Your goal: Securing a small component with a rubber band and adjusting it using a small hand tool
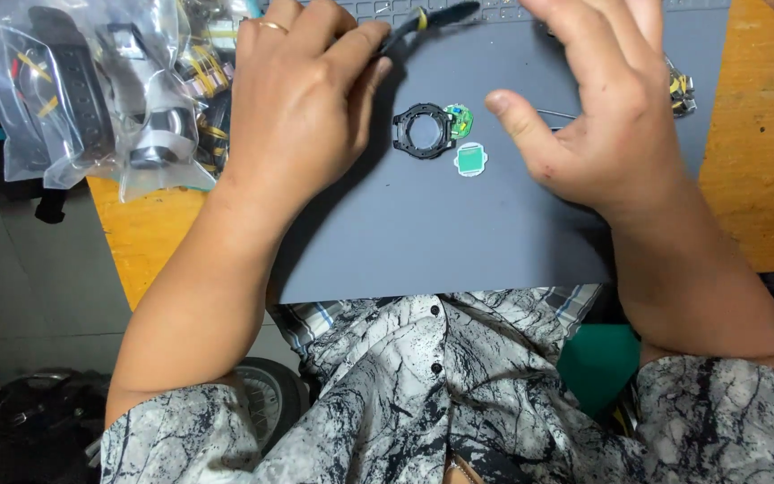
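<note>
The left hand (302, 99) is curling over the far-left part of the grey work mat (423, 242), its fingers pressed together around the handle of a pair of black pliers (427, 20) with a yellow band, whose tips are pointing off to the right along the mat's far edge. The right hand (602, 116) is hovering opposite with fingers spread and the thumb sticking out toward the middle, gripping nothing.

Between the two hands a stretch of bare mat is lying open, and toward the person's body the mat is running free right to its near edge, where the orange table (150, 237) is showing on both sides. To the left of the left hand, clear plastic bags of parts (91, 90) are crowding the table's corner.

One black round watch case (423, 131) is lying just right of the left hand's thumb, touched by neither hand. One small green circuit board (460, 120) is sitting against its right side, and one round green-faced module (470, 159) is resting just below that, near the right thumb's tip.
</note>
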